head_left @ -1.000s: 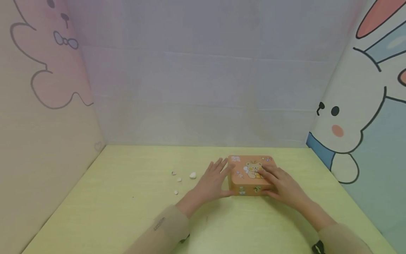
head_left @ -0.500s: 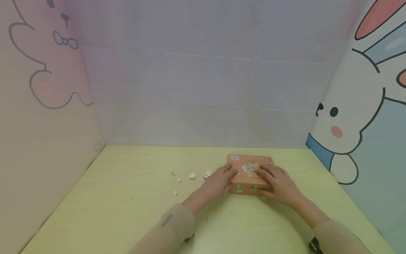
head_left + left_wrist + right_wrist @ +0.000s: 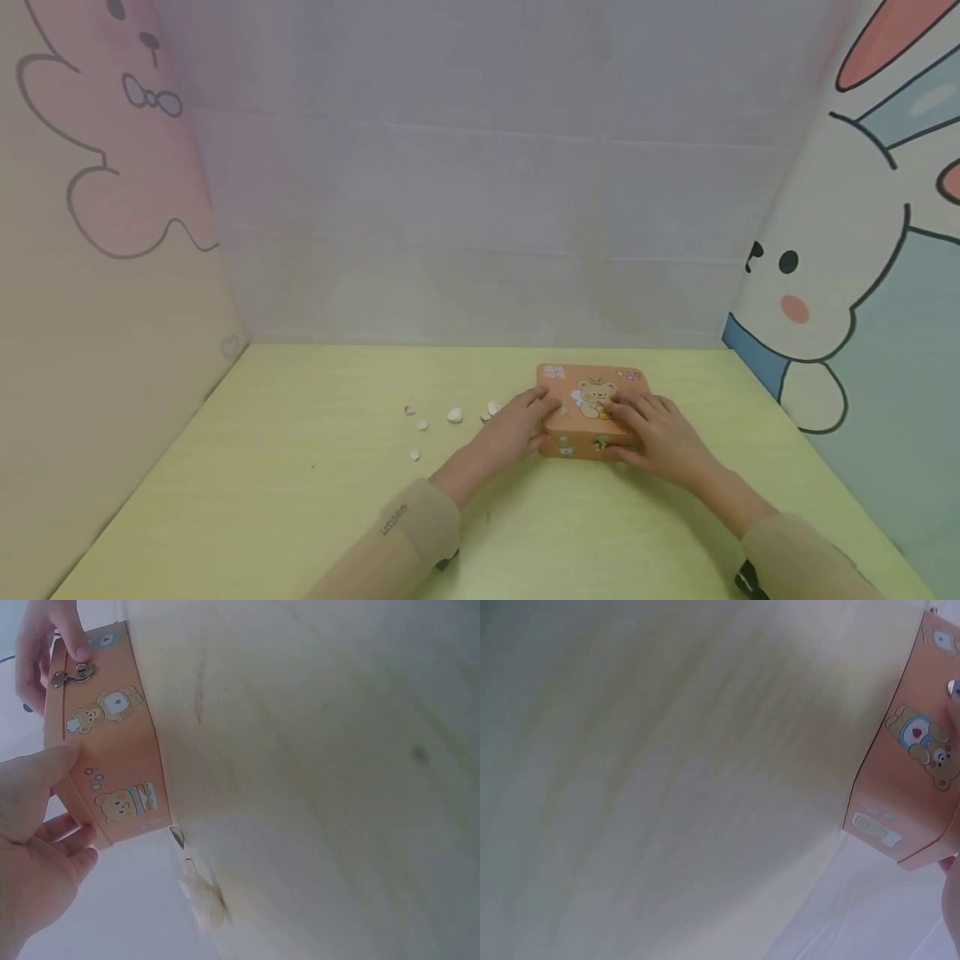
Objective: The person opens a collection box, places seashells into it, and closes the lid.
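Observation:
An orange hinged-lid box (image 3: 573, 385) with a cartoon bear printed on top rests on the table, right of its middle. My left hand (image 3: 512, 432) holds its left end, fingers at the lid's edge and thumb on the front, as the left wrist view shows. At the right end my right hand (image 3: 663, 435) holds the box, fingertips over the lid and thumb low on the front. The lid is down. A metal latch (image 3: 75, 673) shows on the front face, between the hands in the left wrist view.
Several small white shell-like pieces (image 3: 455, 415) lie left of the box on the pale yellow table (image 3: 285, 517). A whitish lumpy piece (image 3: 202, 900) sits close by the box's left end. Walls with cartoon prints enclose the table at the back and sides.
My left hand has moved right and closed in on the box's left end, uncovering more white pieces behind it. The box has shifted very slightly left; the right hand keeps its hold.

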{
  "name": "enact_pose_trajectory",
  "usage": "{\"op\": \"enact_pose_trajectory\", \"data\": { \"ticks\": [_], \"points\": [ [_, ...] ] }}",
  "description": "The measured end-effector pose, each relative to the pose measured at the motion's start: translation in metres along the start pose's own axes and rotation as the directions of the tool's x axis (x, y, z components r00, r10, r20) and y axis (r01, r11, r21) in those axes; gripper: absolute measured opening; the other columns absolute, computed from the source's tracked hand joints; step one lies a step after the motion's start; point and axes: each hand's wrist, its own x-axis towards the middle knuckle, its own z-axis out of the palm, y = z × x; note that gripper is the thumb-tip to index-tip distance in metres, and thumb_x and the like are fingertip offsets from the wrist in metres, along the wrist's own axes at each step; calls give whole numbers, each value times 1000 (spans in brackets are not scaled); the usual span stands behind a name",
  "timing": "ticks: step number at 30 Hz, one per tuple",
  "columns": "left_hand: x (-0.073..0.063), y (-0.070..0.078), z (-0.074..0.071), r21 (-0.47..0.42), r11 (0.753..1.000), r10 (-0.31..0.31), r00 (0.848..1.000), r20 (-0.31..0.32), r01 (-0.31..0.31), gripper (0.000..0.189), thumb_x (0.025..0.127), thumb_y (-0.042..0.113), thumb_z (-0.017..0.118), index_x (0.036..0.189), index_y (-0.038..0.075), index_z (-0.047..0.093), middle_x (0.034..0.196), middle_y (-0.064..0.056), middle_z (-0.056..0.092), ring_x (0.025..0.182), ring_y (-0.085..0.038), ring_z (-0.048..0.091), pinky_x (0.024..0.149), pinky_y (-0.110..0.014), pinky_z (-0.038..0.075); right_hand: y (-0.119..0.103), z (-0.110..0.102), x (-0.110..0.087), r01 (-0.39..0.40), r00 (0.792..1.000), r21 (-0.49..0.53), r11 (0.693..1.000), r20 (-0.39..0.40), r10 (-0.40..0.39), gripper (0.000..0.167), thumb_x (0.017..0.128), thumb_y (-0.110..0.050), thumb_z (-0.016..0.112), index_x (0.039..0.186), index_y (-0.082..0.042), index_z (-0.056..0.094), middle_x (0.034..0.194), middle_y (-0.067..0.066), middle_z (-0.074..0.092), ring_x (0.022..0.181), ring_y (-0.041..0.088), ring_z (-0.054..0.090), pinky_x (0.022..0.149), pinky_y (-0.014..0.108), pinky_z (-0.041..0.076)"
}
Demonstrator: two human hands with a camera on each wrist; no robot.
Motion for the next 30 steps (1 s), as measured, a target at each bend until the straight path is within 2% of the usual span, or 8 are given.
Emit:
{"op": "enact_pose_trajectory", "data": {
  "ticks": [5,10,13,17,19,22,27,30],
  "points": [
    [1,1,-1,8,1000,4,1000,-4,-4,51,90,26,64,137,18,47,146,-10,39,131,-26,42,107,-36,37,-12,-9,-2,66,993,61,996,-105,-59,36,89,-47,60,95,-12,66,96,1,62,89,20,57,71,38,46],
    [1,1,0,28,999,18,1000,-20,-17,51,90,27,64,137,18,47,145,-10,40,130,-25,43,107,-35,37,-24,-19,-3,59,989,74,995,-136,-49,45,96,-50,43,87,-13,66,88,-4,62,79,12,54,67,29,44],
    [1,0,0,40,999,30,999,-34,-29,50,89,28,64,136,18,48,144,-10,41,130,-25,44,106,-34,38,-29,-22,-5,22,993,104,994,-120,-9,45,96,-51,40,85,-15,65,88,-7,62,77,8,55,68,22,46],
    [1,0,1,51,998,40,998,-45,-37,49,89,28,64,135,18,49,143,-10,42,129,-25,45,106,-34,38,-35,-20,-10,-32,993,207,978,-108,55,18,86,-33,68,88,-15,65,86,-8,63,71,5,58,62,14,48],
    [1,0,1,50,998,41,998,-44,-39,49,89,28,64,135,18,49,143,-10,42,129,-25,45,106,-34,38,-38,-18,-13,-78,990,243,967,-96,104,18,75,-16,78,88,-15,65,82,-9,62,65,2,56,58,10,45],
    [1,1,1,48,998,40,998,-41,-38,49,89,28,64,135,17,48,144,-10,42,129,-25,44,106,-34,38,-44,-13,-16,-171,979,255,952,-64,193,29,65,-4,81,87,-15,67,74,-13,60,61,-2,50,53,11,42],
    [1,1,1,47,998,35,999,-36,-33,49,89,27,65,135,18,49,143,-10,42,129,-25,45,106,-34,38,-53,-11,-16,-304,948,260,916,-7,317,23,67,-6,82,85,-14,68,67,-14,60,57,-5,48,49,16,43],
    [2,0,2,52,998,32,999,-33,-30,50,89,28,65,135,19,48,144,-9,42,129,-24,44,106,-33,38,-56,-10,-16,-388,919,269,881,47,391,21,69,-9,81,85,-13,69,67,-12,63,57,-6,50,50,18,45]
  ]
}}
